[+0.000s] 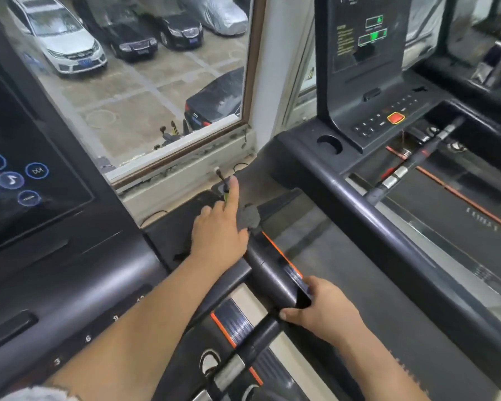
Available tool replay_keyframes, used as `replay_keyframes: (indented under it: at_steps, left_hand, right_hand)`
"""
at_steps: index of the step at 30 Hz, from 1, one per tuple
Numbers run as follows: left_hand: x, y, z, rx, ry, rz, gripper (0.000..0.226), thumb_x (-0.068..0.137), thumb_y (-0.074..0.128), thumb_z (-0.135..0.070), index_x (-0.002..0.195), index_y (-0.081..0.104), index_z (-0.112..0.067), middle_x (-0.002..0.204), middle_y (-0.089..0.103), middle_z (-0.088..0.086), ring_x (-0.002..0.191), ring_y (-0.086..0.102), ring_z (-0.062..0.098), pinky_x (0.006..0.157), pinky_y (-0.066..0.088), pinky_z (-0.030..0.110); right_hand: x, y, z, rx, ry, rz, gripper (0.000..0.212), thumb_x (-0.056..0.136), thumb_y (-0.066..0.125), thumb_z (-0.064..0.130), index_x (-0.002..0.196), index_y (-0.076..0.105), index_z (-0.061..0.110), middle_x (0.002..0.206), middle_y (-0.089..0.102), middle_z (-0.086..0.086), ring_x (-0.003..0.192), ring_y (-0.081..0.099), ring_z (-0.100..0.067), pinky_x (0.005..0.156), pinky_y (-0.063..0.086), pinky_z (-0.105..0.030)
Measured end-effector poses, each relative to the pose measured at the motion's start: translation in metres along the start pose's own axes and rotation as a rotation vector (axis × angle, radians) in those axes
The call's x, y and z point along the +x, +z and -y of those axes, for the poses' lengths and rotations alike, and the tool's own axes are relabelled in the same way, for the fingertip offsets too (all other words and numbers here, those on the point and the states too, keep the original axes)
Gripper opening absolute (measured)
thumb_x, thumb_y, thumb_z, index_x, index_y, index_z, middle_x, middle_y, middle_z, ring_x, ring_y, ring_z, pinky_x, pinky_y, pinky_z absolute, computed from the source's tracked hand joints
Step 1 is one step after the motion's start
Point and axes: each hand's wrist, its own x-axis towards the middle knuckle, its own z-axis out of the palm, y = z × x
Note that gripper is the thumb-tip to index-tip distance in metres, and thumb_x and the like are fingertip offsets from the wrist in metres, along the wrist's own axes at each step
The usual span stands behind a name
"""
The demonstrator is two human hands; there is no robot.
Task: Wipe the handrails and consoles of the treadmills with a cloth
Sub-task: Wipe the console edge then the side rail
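Two treadmills stand side by side under a window (156, 82), beyond which parked cars (64, 39) show; their plates are too blurred to read.

On the far left, the near console (70, 256) carries a dark touchscreen (26, 169) with round blue-ringed icons. One is a music note, and the rest are too smeared to make out. Along the console's lower edge run the white numerals 3, 6 and 9.

The left hand (219, 238) rests at the top of the handrail (266, 270), where the rail meets the console. Its index finger is stretched straight forward and the thumb is spread out to the side. The remaining fingers are curled, and their grip appears clamped on a bunched dark grey cloth (249, 217). The cloth sits against the rail just off the knuckles.

Lower down the same handrail, an orange stripe runs beside a panel of fine print too small to read. There the right hand (321, 311) has its grip closed round the black rail, fingers over the top and thumb tucked beneath.

To the right, the far console (368, 53) stands upright with green-lit displays and a column of yellowish text, none of it legible. Below them is a red button (396, 117) with a yellow border among rows of small keys. A round cup holder (329, 143) lies at its left. Faint lettering on the far belt (482, 222) cannot be read.
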Motion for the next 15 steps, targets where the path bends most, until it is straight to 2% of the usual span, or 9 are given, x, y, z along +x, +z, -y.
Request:
replay_keyframes:
  at_steps: [2,3,5,6,8,10,12,14,15]
  left_hand:
    - [-0.032,0.010,-0.025,-0.118,0.049,0.062,0.098,0.088,0.062,-0.044,0.162,0.006,-0.014,0.125,0.057,0.007,0.110,0.053,0.034,0.094,0.048,0.047]
    - [-0.053,0.017,-0.036,-0.130,0.165,0.111,0.087,0.089,0.059,-0.045,0.159,0.020,-0.014,0.129,0.053,0.004,0.113,0.051,0.032,0.096,0.047,0.046]
    - [-0.081,0.032,-0.042,-0.081,0.432,0.219,0.069,0.087,0.052,-0.049,0.149,0.040,-0.022,0.130,0.048,-0.001,0.113,0.048,0.028,0.095,0.047,0.045]
    - [-0.079,0.036,-0.036,-0.058,0.514,0.210,0.066,0.085,0.049,-0.051,0.145,0.047,-0.024,0.128,0.049,-0.002,0.110,0.048,0.027,0.092,0.048,0.046]
    - [-0.057,0.037,-0.026,-0.001,0.459,0.071,0.059,0.085,0.046,-0.054,0.136,0.058,-0.025,0.124,0.053,-0.001,0.104,0.050,0.029,0.087,0.049,0.046]
    - [-0.037,0.034,-0.021,0.092,0.248,-0.089,0.049,0.088,0.053,-0.050,0.127,0.066,-0.022,0.117,0.057,0.003,0.099,0.052,0.032,0.080,0.049,0.045]
    - [-0.041,0.037,-0.034,0.094,0.078,-0.178,0.044,0.089,0.064,-0.043,0.124,0.066,-0.016,0.109,0.056,0.009,0.092,0.051,0.035,0.076,0.051,0.046]
    - [-0.074,0.049,-0.061,0.023,0.031,-0.216,0.042,0.088,0.065,-0.040,0.122,0.063,-0.016,0.106,0.052,0.008,0.089,0.048,0.033,0.077,0.051,0.045]
    - [-0.099,0.057,-0.078,-0.029,0.066,-0.214,0.044,0.086,0.062,-0.040,0.124,0.062,-0.018,0.107,0.050,0.005,0.089,0.047,0.030,0.078,0.052,0.042]
  right_hand:
    - [-0.006,0.000,-0.009,0.027,0.008,0.015,0.064,0.060,0.081,0.064,0.112,0.063,0.032,0.104,0.068,0.014,0.096,0.065,-0.010,0.082,0.055,-0.033]
    - [-0.009,0.000,-0.015,0.045,0.004,0.026,0.061,0.056,0.080,0.065,0.105,0.064,0.032,0.095,0.069,0.014,0.089,0.065,-0.006,0.081,0.057,-0.036]
    - [-0.016,0.000,-0.028,0.102,-0.016,0.046,0.059,0.054,0.081,0.065,0.103,0.066,0.036,0.092,0.070,0.015,0.085,0.064,-0.001,0.083,0.057,-0.035]
    - [-0.020,-0.001,-0.035,0.131,-0.024,0.054,0.057,0.055,0.084,0.062,0.103,0.066,0.036,0.094,0.071,0.016,0.087,0.065,0.000,0.085,0.057,-0.034]
    - [-0.028,-0.003,-0.050,0.174,-0.018,0.071,0.061,0.059,0.089,0.056,0.111,0.067,0.033,0.108,0.072,0.014,0.098,0.066,-0.004,0.091,0.054,-0.032]
    - [-0.035,-0.003,-0.070,0.195,0.002,0.068,0.085,0.062,0.092,0.055,0.134,0.061,0.025,0.133,0.066,0.009,0.120,0.063,-0.011,0.099,0.049,-0.029]
    - [-0.044,-0.001,-0.091,0.220,0.005,0.081,0.102,0.061,0.091,0.059,0.148,0.052,0.022,0.147,0.057,0.007,0.131,0.056,-0.012,0.106,0.046,-0.030]
    - [-0.054,0.002,-0.107,0.207,0.005,0.103,0.105,0.057,0.090,0.062,0.147,0.051,0.024,0.145,0.057,0.011,0.131,0.056,-0.010,0.106,0.046,-0.029]
    - [-0.058,0.003,-0.117,0.193,0.000,0.112,0.097,0.054,0.087,0.064,0.139,0.057,0.029,0.136,0.061,0.014,0.123,0.060,-0.008,0.103,0.048,-0.029]
